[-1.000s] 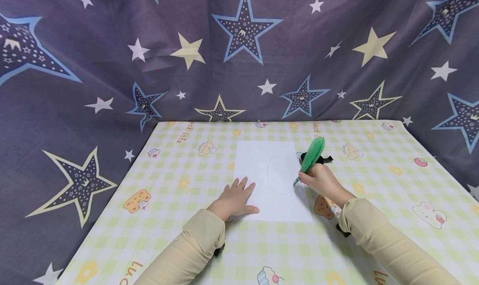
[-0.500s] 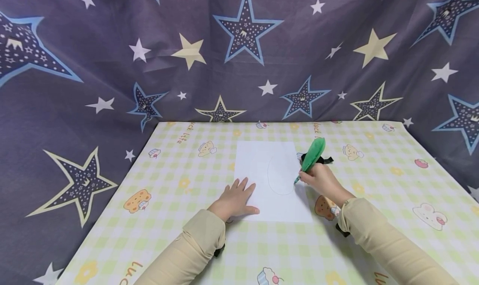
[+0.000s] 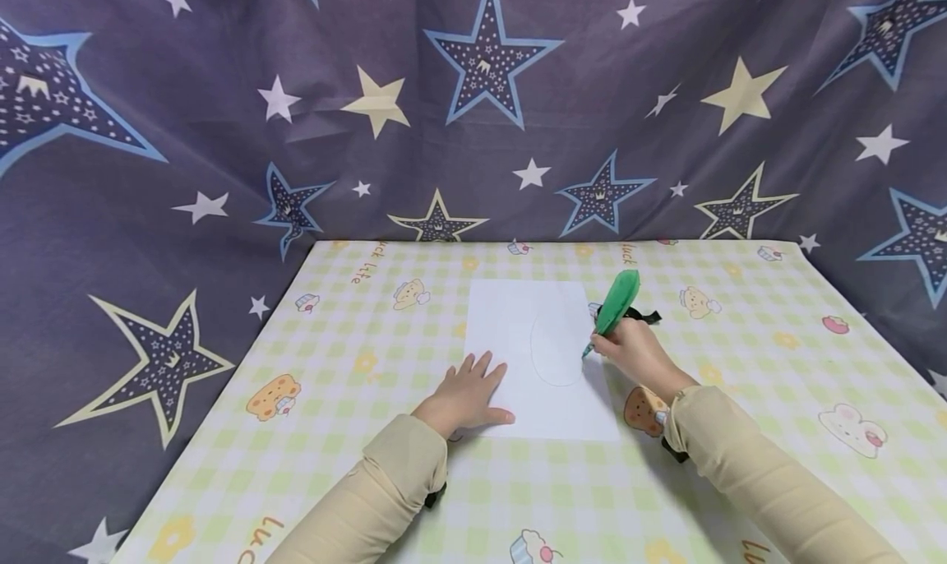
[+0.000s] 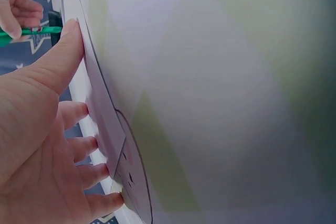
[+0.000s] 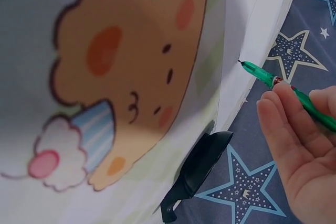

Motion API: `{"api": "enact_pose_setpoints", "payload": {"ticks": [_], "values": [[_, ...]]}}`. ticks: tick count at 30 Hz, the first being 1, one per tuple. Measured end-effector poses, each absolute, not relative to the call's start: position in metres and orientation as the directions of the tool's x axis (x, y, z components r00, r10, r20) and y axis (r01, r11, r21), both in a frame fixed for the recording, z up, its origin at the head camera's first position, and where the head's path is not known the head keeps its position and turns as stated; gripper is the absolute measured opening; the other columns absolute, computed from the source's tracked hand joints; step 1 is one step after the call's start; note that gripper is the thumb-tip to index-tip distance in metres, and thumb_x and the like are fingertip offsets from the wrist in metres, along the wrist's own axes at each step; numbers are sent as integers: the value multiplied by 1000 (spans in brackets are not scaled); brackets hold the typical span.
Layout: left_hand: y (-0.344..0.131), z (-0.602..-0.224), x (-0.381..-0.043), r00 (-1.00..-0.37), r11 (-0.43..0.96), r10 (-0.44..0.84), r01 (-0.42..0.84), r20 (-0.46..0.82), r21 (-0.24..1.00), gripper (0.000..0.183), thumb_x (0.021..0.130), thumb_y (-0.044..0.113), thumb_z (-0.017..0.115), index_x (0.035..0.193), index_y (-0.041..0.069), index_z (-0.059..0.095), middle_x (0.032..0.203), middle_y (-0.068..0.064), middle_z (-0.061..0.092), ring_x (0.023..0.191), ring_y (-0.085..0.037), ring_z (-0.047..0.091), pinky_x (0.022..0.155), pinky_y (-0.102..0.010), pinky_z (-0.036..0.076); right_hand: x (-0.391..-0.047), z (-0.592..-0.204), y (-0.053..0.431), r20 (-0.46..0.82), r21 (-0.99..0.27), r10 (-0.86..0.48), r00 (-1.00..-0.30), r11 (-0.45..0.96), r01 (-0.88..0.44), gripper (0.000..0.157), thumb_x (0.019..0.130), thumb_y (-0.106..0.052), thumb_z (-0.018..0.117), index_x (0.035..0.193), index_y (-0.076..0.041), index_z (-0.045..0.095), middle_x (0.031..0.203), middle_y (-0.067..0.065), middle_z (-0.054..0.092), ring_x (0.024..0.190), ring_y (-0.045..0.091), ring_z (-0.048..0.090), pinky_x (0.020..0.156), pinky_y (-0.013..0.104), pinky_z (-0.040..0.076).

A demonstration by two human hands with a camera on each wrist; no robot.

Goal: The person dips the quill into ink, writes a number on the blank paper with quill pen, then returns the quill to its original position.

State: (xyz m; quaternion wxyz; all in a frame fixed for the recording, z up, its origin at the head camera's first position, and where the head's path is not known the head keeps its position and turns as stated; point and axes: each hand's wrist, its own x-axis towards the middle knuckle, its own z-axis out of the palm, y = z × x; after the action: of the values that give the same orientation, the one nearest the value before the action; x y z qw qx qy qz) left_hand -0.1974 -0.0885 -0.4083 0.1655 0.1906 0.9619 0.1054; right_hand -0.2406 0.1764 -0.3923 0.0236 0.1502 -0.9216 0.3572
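A white sheet of paper (image 3: 543, 416) lies on the table, bearing a thin curved line like an unclosed oval. My right hand (image 3: 642, 358) pinches a green pen (image 3: 618, 301) with a wide leaf-shaped top. In the right wrist view the pen's dark tip touches the paper (image 5: 231, 85) at the end of the line. With fingers spread, my left hand (image 3: 466, 395) rests on the sheet's lower left part. The left wrist view shows that hand (image 4: 47, 129) with its thumb and fingertips along the paper's edge.
A black object (image 5: 202, 163) with a flat blade-like part lies just right of the paper, partly behind my right hand in the head view. A checked cloth (image 3: 355, 482) with cartoon prints covers the table. A star-patterned curtain (image 3: 473, 161) hangs behind it.
The pen tip has moved slightly upward along the right side of the paper, and the drawn curve has grown a little. My left hand has stayed in place.
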Motion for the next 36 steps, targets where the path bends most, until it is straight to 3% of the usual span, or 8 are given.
{"api": "enact_pose_setpoints", "payload": {"ticks": [10,20,28,36], "values": [[-88,-407,-198,-869,902,405,330,-284,277,80,83,51,60,146,12,29,151,-15,15,136,-37,11,106,-53,14,-245,-392,176,137,-629,-248,-959,726,-277,19,91,-11,55,86,2,67,43,5,49,38,8,26,39,23,26],[-88,-409,-199,-867,899,409,330,-285,287,81,83,51,60,146,12,28,151,-15,15,136,-37,10,106,-54,13,-249,-392,175,154,-614,-236,-959,738,-280,17,91,-9,56,87,4,67,56,10,62,41,9,34,41,24,29],[-88,-410,-199,-865,899,414,338,-284,279,81,83,52,59,146,12,28,151,-15,14,136,-37,9,106,-54,13,-251,-393,173,169,-607,-244,-955,738,-296,15,90,-8,57,88,3,66,53,10,57,41,10,33,42,25,30],[-89,-411,-199,-866,898,415,342,-279,277,81,83,52,59,146,12,28,151,-15,15,136,-37,10,106,-54,14,-255,-393,171,178,-595,-242,-954,746,-300,16,90,-9,56,81,0,66,43,-3,43,40,9,31,43,25,31]]}}
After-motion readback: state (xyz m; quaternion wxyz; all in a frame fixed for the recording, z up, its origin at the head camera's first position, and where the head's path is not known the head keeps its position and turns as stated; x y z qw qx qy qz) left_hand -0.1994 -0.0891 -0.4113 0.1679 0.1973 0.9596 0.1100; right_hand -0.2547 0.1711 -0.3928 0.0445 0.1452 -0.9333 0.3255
